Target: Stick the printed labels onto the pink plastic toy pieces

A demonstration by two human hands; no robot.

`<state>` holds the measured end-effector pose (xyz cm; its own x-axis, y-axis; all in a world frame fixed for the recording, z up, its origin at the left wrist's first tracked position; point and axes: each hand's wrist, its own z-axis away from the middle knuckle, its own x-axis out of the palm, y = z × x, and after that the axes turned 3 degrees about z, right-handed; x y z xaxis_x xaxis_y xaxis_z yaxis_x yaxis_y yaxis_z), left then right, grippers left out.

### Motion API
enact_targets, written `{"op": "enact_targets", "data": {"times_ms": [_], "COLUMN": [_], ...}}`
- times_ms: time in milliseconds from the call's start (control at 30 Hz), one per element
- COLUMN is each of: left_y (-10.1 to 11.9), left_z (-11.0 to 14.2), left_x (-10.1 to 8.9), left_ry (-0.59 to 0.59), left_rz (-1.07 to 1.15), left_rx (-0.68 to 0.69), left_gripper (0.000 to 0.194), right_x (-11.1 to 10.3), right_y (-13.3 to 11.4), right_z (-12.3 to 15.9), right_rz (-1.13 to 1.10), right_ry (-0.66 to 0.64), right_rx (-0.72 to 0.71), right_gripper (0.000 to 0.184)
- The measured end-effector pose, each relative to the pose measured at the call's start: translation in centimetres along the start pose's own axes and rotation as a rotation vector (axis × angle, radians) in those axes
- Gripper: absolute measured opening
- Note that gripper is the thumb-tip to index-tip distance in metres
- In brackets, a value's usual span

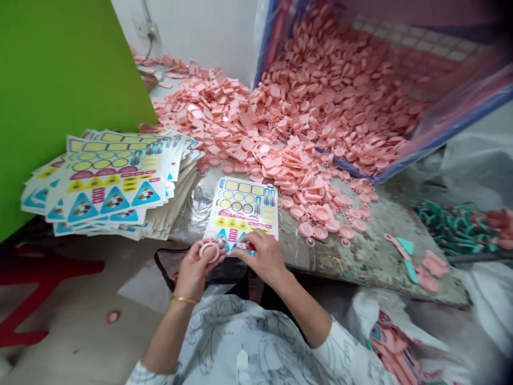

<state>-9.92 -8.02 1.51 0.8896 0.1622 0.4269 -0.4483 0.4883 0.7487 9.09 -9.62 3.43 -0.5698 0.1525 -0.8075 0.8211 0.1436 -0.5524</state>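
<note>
My left hand (195, 267) is closed around a small round pink plastic piece (210, 249), held just off the table's near edge. My right hand (262, 255) pinches at the bottom edge of a colourful sticker sheet (243, 209) that lies flat on the table in front of me; what its fingertips grip is too small to name. The two hands almost touch over the sheet's lower corner.
A fanned stack of sticker sheets (108, 182) lies at the left beside a green panel (56, 85). A big heap of pink plastic pieces (280, 123) spills from a clear bag (452, 107) behind. Teal and pink parts (460, 227) lie at right. The table's edge (360, 267) is worn.
</note>
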Motion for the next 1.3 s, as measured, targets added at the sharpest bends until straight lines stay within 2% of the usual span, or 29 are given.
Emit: {"op": "enact_targets", "data": {"times_ms": [67,167,267,333,367,433,500,567,700,767,833,867,933,1000,1067,1133,1167,1300], "left_y": [-0.2,-1.1,-2.5,-2.8,-2.7,-2.1,-1.2,-0.5,-0.2,-0.4,-0.4,-0.4,-0.3,-0.6,-1.1,-1.7,-2.0,-2.3], "left_z": [0.4,0.3,-0.6,-1.1,-1.1,-0.7,0.3,1.3,2.8,3.2,3.3,3.2,2.9,2.4,2.0,1.6,1.4,0.9], "left_x": [-2.3,-6.2,-9.0,-9.6,-9.5,-8.5,-6.8,-4.7,-0.5,1.5,3.3,4.1,5.4,6.1,6.2,5.8,5.5,4.9], "left_ry": [0.079,0.21,0.366,0.419,0.403,0.296,0.144,0.03,-0.091,-0.174,-0.253,-0.282,-0.325,-0.4,-0.518,-0.586,-0.579,-0.468], "left_rz": [-0.062,-0.15,-0.338,-0.562,-0.676,-0.833,-0.857,-0.793,-0.579,-0.473,-0.416,-0.408,-0.41,-0.416,-0.416,-0.388,-0.346,-0.071], "left_rx": [-0.001,0.008,0.007,0.049,0.074,0.104,0.087,0.079,0.108,0.122,0.177,0.219,0.289,0.273,0.167,0.036,-0.025,-0.174], "left_gripper": [0.053,0.054,0.058,0.062,0.063,0.061,0.054,0.048,0.034,0.028,0.029,0.036,0.053,0.06,0.046,0.03,0.03,0.043], "right_x": [-1.7,-5.1,-7.1,-7.2,-7.1,-6.5,-5.9,-5.4,-5.4,-6.0,-6.9,-7.5,-8.3,-8.6,-8.0,-6.8,-6.0,-2.8], "right_y": [2.5,7.6,11.4,12.4,12.5,12.6,12.7,13.1,13.7,13.0,11.4,10.3,7.9,5.5,3.8,2.8,2.5,2.2], "right_z": [1.8,4.0,5.3,5.7,5.8,5.9,6.0,6.1,6.8,7.0,6.7,6.4,5.3,3.9,2.5,1.2,0.5,-2.1], "right_rz": [-0.01,0.093,0.317,0.431,0.464,0.483,0.442,0.35,0.173,0.158,0.144,0.115,-0.009,-0.182,-0.328,-0.424,-0.471,-0.67], "right_ry": [0.092,0.246,0.144,0.057,0.037,0.041,0.08,0.119,0.193,0.247,0.232,0.176,-0.033,-0.253,-0.368,-0.383,-0.372,-0.283], "right_rx": [0.13,0.444,0.682,0.74,0.754,0.783,0.807,0.824,0.792,0.695,0.542,0.462,0.305,0.187,0.119,0.099,0.097,0.116], "right_gripper": [0.029,0.039,0.047,0.047,0.046,0.044,0.043,0.043,0.039,0.035,0.032,0.029,0.024,0.02,0.019,0.02,0.021,0.024]}}
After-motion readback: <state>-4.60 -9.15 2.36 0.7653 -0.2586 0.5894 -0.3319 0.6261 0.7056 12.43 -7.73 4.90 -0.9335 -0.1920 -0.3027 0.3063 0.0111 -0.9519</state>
